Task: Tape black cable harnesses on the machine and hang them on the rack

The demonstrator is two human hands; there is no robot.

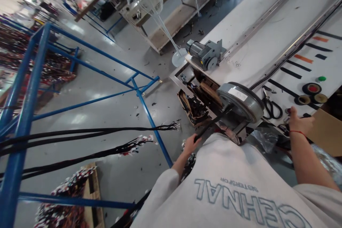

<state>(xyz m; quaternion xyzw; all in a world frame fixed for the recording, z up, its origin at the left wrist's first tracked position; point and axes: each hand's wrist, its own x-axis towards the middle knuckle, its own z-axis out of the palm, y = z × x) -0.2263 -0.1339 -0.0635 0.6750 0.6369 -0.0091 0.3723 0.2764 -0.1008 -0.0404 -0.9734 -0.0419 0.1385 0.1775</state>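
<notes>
My left hand (191,144) is closed around a black taped wire harness (212,124), which runs up to the hub of a grey wheel-shaped machine head (239,101) at the table's end. My right hand (300,123), with a red string at the wrist, rests at the table's near edge with its fingers apart. Close by it is a small dark red button (288,110). Black-handled scissors (273,108) lie just left of that hand. Beyond them are tape rolls (312,88) and a green button (322,78).
A motor (204,53) is mounted on the corner of the white table (256,39). Below hangs an open cardboard box (193,108) of dark parts. To the left stands a blue metal rack (104,73) with black harnesses (88,133) across it. A pedestal fan (167,30) stands behind.
</notes>
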